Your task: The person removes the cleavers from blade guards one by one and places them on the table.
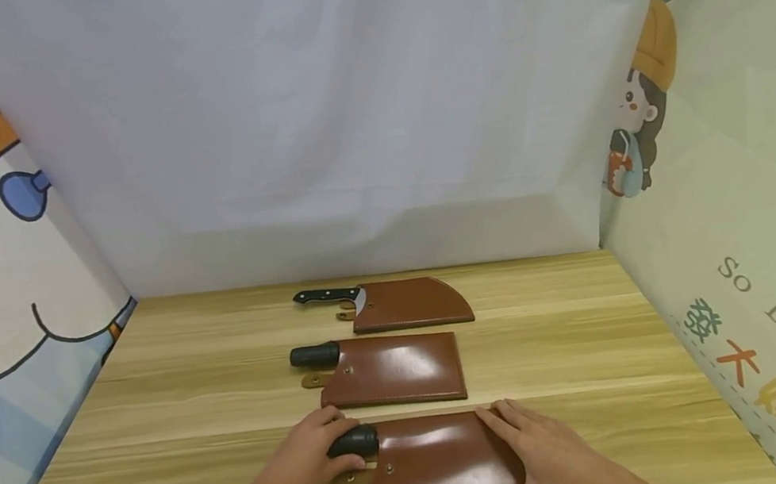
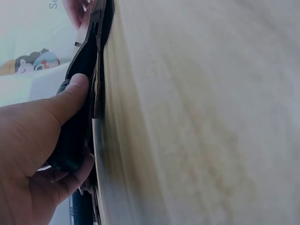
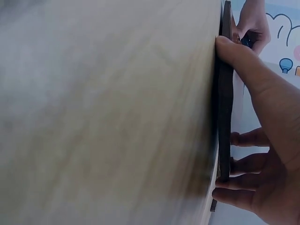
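Nearest the person lies a cleaver in a brown leather sheath [image 1: 442, 467], flat on the wooden table. My left hand [image 1: 307, 452] grips its black handle [image 1: 355, 442]; in the left wrist view the thumb [image 2: 77, 84] lies on one side of the handle and fingers on the other. At the sheath's other end is my right hand [image 1: 548, 451], its thumb [image 3: 229, 49] on the near edge and its fingers at the far edge, holding the sheath between them. A tan snap strap [image 1: 353, 479] sticks out below the handle. The blade is hidden inside.
Behind lies a second black-handled cleaver in a rectangular brown sheath [image 1: 399, 370]. Farther back is a knife with a riveted black handle [image 1: 325, 295] in a curved brown sheath [image 1: 412, 303]. A white curtain [image 1: 345, 119] backs the wooden table [image 1: 550, 335]; printed panels stand at both sides.
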`<state>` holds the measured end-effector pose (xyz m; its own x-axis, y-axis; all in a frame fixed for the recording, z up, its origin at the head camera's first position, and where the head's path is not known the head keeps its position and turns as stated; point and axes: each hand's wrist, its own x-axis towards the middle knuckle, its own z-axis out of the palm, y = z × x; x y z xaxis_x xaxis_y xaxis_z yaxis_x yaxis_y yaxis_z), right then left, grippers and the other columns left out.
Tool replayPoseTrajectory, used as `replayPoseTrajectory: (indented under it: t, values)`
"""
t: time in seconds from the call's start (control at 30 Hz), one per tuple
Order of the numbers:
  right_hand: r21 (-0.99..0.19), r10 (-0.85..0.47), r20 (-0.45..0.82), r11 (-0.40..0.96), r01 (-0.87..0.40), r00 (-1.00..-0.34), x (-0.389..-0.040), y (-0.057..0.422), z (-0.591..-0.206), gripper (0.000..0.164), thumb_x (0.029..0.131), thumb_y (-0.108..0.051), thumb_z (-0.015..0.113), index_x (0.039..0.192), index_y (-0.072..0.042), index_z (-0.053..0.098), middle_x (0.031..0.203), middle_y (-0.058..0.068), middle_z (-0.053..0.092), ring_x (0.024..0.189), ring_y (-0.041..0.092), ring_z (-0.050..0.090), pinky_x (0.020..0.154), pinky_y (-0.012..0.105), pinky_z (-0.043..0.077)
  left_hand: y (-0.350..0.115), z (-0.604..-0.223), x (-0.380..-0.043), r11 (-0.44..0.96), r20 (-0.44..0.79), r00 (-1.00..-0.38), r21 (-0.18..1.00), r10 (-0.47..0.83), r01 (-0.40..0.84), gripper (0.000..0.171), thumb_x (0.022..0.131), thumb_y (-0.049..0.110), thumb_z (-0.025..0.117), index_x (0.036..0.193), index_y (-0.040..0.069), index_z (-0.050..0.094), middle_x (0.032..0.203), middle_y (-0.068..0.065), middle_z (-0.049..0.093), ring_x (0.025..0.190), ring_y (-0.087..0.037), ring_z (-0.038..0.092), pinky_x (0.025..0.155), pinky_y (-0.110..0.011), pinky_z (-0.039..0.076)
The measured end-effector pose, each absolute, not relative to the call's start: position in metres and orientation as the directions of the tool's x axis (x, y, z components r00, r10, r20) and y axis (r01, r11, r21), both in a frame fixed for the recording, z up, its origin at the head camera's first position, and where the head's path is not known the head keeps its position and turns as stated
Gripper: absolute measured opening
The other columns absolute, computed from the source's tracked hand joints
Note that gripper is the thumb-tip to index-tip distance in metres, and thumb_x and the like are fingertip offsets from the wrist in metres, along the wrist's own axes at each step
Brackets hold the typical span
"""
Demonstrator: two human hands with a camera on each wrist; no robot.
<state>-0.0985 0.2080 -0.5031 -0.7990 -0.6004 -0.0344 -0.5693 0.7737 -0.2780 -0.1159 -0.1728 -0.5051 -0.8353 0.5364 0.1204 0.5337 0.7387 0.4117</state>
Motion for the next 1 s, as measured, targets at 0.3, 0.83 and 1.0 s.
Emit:
replayPoseTrajectory:
  t: [0.3, 0.83, 1.0]
  values:
    - [-0.284, -0.581, 0.003, 0.780, -0.557, -0.814, -0.097, 0.205, -0.493, 0.123, 0.065, -0.078, 0.080, 0.157, -0.007, 0.040, 0.153, 0.025, 0.045, 0.139, 0.046, 0.046, 0.094, 0.063, 0.051, -0.173, -0.500, -0.110, 0.745, 0.220, -0.854, 0.419, 0.472, 0.520, 0.039, 0.086, 0.038, 0.083, 0.115, 0.013, 0.075, 0.101, 0.008, 0.061, 0.090, -0.007, 0.057, 0.076, -0.031, 0.053]
    - [-0.212, -0.555, 0.181, 0.784, -0.583, -0.812, -0.094, 0.206, -0.456, 0.129, 0.059, -0.076, 0.085, 0.153, 0.001, 0.043, 0.154, 0.018, 0.048, 0.141, 0.038, 0.047, 0.102, 0.054, 0.051, -0.172, -0.463, -0.107, 0.773, 0.388, -0.840, 0.365, 0.380, 0.519, 0.039, 0.077, 0.036, 0.091, 0.108, 0.017, 0.079, 0.104, 0.007, 0.067, 0.094, -0.012, 0.062, 0.077, -0.034, 0.056]
    - [-0.198, -0.560, 0.198, 0.781, -0.593, -0.804, -0.094, 0.209, -0.455, 0.128, 0.058, -0.078, 0.084, 0.152, 0.001, 0.045, 0.153, 0.016, 0.049, 0.141, 0.036, 0.048, 0.100, 0.054, 0.052, -0.168, -0.462, -0.107, 0.774, 0.391, -0.838, 0.360, 0.381, 0.520, 0.040, 0.077, 0.035, 0.091, 0.109, 0.015, 0.079, 0.104, 0.006, 0.069, 0.095, -0.013, 0.063, 0.078, -0.034, 0.056]
